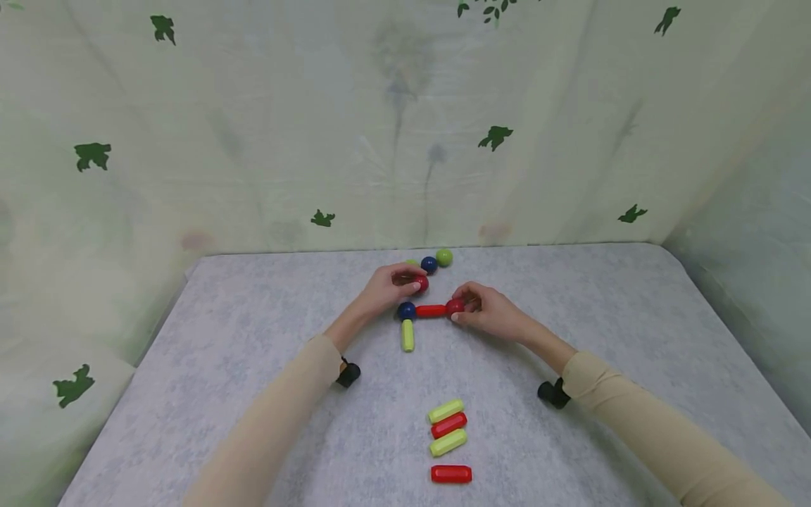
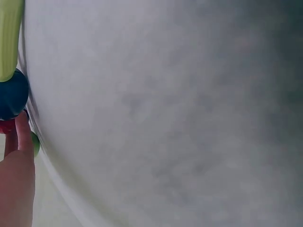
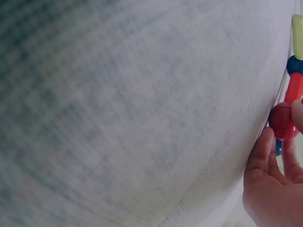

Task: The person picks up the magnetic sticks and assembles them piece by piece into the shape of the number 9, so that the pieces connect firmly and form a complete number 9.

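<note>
My left hand (image 1: 385, 287) pinches a red ball (image 1: 421, 284) between thumb and fingers, behind a blue ball (image 1: 407, 310). To the right, my right hand (image 1: 493, 312) holds another red ball (image 1: 455, 307) by its fingertips. That ball sits at the right end of a red rod (image 1: 431, 311), whose left end meets the blue ball. From the blue ball a yellow-green rod (image 1: 408, 336) points toward me, so the pieces form an L. The right wrist view shows the fingers around the red ball (image 3: 282, 121) in line with the red rod (image 3: 294, 88).
Behind the hands lie a dark blue ball (image 1: 429, 265) and a green ball (image 1: 444, 257), with another green ball (image 1: 412, 263) partly hidden by the left hand. Nearer me are loose rods, two yellow-green (image 1: 446, 410) and two red (image 1: 452, 474). A patterned cloth (image 1: 405, 141) hangs behind the table.
</note>
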A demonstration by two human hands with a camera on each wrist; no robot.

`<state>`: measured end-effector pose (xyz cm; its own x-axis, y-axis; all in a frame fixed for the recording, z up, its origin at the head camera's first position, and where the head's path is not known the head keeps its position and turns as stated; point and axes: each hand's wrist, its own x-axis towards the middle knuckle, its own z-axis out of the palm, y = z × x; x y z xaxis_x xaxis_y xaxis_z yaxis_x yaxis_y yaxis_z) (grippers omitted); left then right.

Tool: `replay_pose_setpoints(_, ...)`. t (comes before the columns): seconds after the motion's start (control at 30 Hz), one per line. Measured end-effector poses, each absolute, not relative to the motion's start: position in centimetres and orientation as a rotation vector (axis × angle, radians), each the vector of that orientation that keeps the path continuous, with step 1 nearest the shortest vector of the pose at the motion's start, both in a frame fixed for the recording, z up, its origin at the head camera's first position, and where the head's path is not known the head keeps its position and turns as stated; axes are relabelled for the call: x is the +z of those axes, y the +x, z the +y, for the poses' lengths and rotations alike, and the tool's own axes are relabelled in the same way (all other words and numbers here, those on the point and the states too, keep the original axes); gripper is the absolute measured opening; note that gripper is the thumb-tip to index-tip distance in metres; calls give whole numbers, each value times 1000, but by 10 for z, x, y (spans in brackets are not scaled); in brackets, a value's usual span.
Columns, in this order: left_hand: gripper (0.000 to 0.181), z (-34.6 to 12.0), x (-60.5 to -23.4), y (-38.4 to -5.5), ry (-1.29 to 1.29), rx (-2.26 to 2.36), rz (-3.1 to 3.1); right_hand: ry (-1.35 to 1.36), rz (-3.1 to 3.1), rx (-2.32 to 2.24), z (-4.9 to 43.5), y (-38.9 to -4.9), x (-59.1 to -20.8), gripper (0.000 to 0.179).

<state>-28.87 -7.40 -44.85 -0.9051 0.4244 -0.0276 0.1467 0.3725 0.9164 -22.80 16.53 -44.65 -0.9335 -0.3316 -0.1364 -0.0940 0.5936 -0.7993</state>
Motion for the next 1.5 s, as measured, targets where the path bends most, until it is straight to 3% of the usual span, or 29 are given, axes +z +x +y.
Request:
replay_pose_setpoints(0.5, 35, -104, -433, -246, 256, 1818, 2447, -376, 2555, -1265, 166, -226, -446, 33)
replay_pose_setpoints(1.07, 31, -104, -426, -151, 163, 1552, 2501, -406, 2547, -1272, 167, -228, -448, 32)
replay_pose_setpoints(1.27, 37, -98, -431, -138, 25, 1531, 2452, -396, 2552, -1257, 167, -227, -445, 33)
replay_pose_setpoints(1.5, 29, -91, -435, -136, -47, 1512, 2451, -344, 2590, -1224, 164, -224, -442, 33)
